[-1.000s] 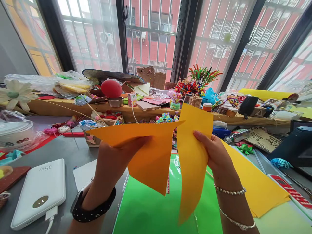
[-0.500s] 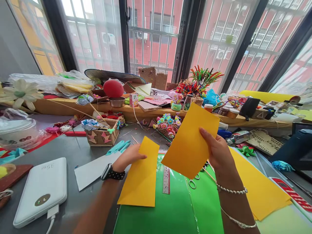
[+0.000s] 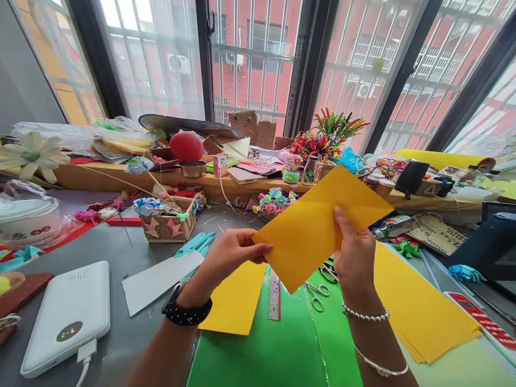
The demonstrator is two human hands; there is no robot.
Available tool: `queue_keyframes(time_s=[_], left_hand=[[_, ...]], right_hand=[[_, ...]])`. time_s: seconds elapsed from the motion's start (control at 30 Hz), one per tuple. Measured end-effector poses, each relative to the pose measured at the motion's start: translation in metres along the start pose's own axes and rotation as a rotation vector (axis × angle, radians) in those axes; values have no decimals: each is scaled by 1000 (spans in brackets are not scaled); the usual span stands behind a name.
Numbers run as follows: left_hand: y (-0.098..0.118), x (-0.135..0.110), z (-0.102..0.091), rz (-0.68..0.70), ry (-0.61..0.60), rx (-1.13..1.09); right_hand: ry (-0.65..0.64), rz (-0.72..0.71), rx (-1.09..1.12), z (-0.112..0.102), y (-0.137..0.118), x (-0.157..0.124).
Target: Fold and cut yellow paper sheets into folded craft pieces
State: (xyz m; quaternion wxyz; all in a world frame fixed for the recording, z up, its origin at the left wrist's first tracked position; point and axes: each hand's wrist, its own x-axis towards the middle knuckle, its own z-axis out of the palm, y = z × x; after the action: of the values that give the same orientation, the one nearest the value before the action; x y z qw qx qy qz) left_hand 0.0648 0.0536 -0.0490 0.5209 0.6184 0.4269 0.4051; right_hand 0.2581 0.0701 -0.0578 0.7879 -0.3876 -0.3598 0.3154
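A yellow sheet of paper (image 3: 306,231) is held up, tilted, above the green mat (image 3: 278,355). My right hand (image 3: 357,258) grips it near its right side, the thumb across the front. At the sheet's left corner, my left hand (image 3: 229,255) is closed, with thumb and finger pinching the paper. A second yellow sheet (image 3: 234,301) lies flat on the mat below my left hand and is partly covered by it. Just under the raised sheet are a small ruler (image 3: 274,301) and some scissors (image 3: 317,295).
More yellow sheets (image 3: 431,306) lie at the right. On the left are a white power bank (image 3: 68,317) with a cable, a white paper strip (image 3: 161,282) and a cardboard box (image 3: 169,226). A crowded ledge (image 3: 226,188) runs along the back beneath the windows.
My left hand has let go of the lower sheet, which now lies on the mat, and moved up to the raised sheet's corner. My right hand has turned that sheet to a flatter slant.
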Motion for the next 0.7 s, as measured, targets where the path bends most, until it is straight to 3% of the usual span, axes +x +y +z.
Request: queue_keyframes(time_s=[0.07,0.17,0.23,0.3,0.43,0.6,0.7], left_hand=[[0,0,-2,34,127,-87],[1,-1,-3,86,217,-240],[3,-2,-2,120,221,-336],[5,-4,0,159,224,-403],[9,-8,3,214,237,-435],[11,-11,4,236,242,-293],[8,-10,1,278,335,-220]], right_hand=[[-110,-286,-229,-1,-3,-4],[-429,-745,-541,1,-8,-11],[-609,-904,-668,4,-9,-15],[-701,-949,-769,7,-9,-19],[-751,-987,-874,12,-4,-22],[-789,-1034,-901,14,-1,-26],[-886,-919,-880,11,-5,-24]])
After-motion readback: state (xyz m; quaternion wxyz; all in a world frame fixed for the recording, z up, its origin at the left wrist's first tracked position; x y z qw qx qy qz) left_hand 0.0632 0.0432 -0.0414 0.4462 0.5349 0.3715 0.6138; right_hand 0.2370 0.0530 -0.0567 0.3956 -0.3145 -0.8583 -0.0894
